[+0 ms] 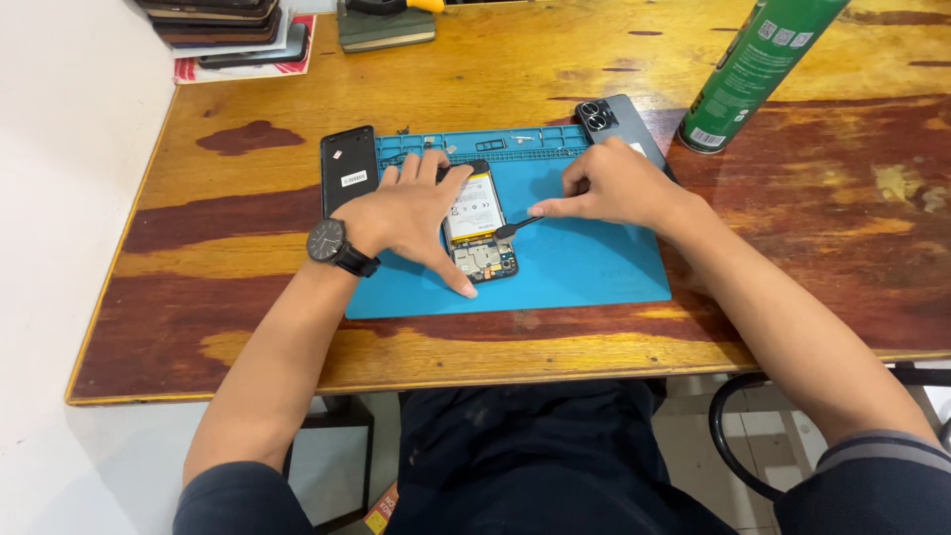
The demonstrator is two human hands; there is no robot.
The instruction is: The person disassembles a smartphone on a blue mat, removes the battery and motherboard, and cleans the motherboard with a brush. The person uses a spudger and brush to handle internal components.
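On the blue repair mat (594, 267), the left hand (411, 213) pins the opened phone (478, 228); the right hand (614, 188) pinches a black spudger (515, 229) at the battery edge. A slip could puncture it.

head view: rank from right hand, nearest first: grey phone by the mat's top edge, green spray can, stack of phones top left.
From the right hand:
1. Grey phone, just behind the hand at the mat's top right corner.
2. Green spray can, farther back on the right.
3. Stack of phones, far top left corner of the table.
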